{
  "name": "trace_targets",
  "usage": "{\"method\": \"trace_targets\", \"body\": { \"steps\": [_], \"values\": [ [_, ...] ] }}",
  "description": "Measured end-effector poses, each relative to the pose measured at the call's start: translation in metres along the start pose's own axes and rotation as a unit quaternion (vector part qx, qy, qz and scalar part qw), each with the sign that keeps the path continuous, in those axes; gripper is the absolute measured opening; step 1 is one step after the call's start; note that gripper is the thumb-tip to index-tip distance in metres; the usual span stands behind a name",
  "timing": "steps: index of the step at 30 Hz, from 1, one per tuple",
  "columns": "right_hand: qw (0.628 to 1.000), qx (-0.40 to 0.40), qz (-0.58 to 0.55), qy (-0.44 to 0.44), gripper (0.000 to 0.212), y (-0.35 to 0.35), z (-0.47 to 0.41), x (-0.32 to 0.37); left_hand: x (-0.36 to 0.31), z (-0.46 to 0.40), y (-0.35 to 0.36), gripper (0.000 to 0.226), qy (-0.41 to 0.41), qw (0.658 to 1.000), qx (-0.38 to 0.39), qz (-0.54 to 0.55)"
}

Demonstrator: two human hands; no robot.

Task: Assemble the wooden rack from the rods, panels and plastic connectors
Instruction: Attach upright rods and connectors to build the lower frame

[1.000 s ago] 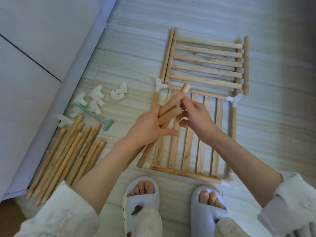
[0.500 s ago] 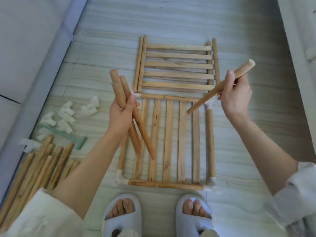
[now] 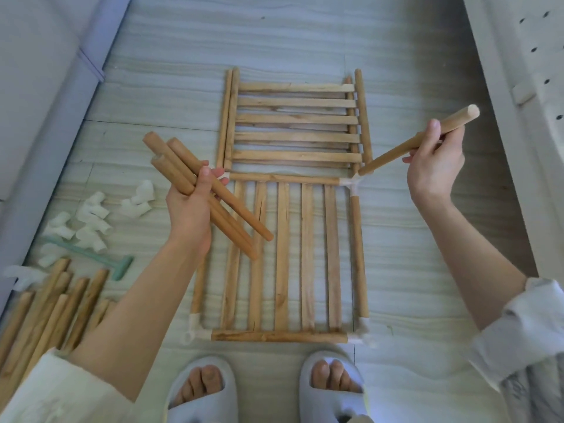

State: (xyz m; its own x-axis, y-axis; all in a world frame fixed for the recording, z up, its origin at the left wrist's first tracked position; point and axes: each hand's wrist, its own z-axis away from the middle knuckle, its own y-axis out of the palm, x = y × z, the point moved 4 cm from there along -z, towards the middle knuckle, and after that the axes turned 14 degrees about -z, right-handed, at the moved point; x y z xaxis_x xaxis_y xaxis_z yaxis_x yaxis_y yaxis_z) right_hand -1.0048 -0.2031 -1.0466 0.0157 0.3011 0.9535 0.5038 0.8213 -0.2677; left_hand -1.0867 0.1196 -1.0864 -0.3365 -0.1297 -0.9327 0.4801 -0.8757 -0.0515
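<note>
My right hand (image 3: pixel 433 166) grips one rod (image 3: pixel 418 141), its lower tip at the frame's far-right connector (image 3: pixel 355 185); I judge seating it comes next. My left hand (image 3: pixel 190 206) clutches three spare rods (image 3: pixel 195 181) above the floor.

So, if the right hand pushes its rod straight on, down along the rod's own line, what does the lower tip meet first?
Most likely the white plastic connector at the near panel's far right corner: the rod in the right hand points its lower tip right at it. Whether they touch already, one view cannot tell.
</note>
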Motion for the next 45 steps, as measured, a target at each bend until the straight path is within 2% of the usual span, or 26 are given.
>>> {"method": "trace_targets", "body": {
  "steps": [5,13,23,35,41,45],
  "values": [
    [0.999,0.019,0.033,-0.022,0.02,0.0,-0.007,-0.001,0.002,-0.001,0.002,0.012,-0.002,1.0,0.001,-0.004],
    [0.993,0.068,0.07,-0.07,0.021,0.009,-0.008,0.0,0.006,0.001,0.003,0.009,-0.004,1.0,-0.007,-0.002],
    [0.986,0.133,0.102,0.009,0.03,0.016,-0.023,0.001,0.012,0.002,0.004,0.009,-0.022,1.0,-0.006,-0.006],
    [0.989,0.117,0.087,-0.013,0.025,0.01,-0.017,-0.012,0.005,-0.004,0.013,0.008,-0.017,1.0,-0.001,-0.024],
    [0.993,0.105,0.052,0.032,0.033,0.02,-0.002,-0.009,-0.001,-0.004,0.015,0.008,-0.025,1.0,0.001,0.009],
    [0.994,0.024,0.015,0.106,0.028,0.018,0.016,-0.024,-0.006,-0.003,0.011,0.015,-0.022,1.0,0.001,0.015]
  ]
}}
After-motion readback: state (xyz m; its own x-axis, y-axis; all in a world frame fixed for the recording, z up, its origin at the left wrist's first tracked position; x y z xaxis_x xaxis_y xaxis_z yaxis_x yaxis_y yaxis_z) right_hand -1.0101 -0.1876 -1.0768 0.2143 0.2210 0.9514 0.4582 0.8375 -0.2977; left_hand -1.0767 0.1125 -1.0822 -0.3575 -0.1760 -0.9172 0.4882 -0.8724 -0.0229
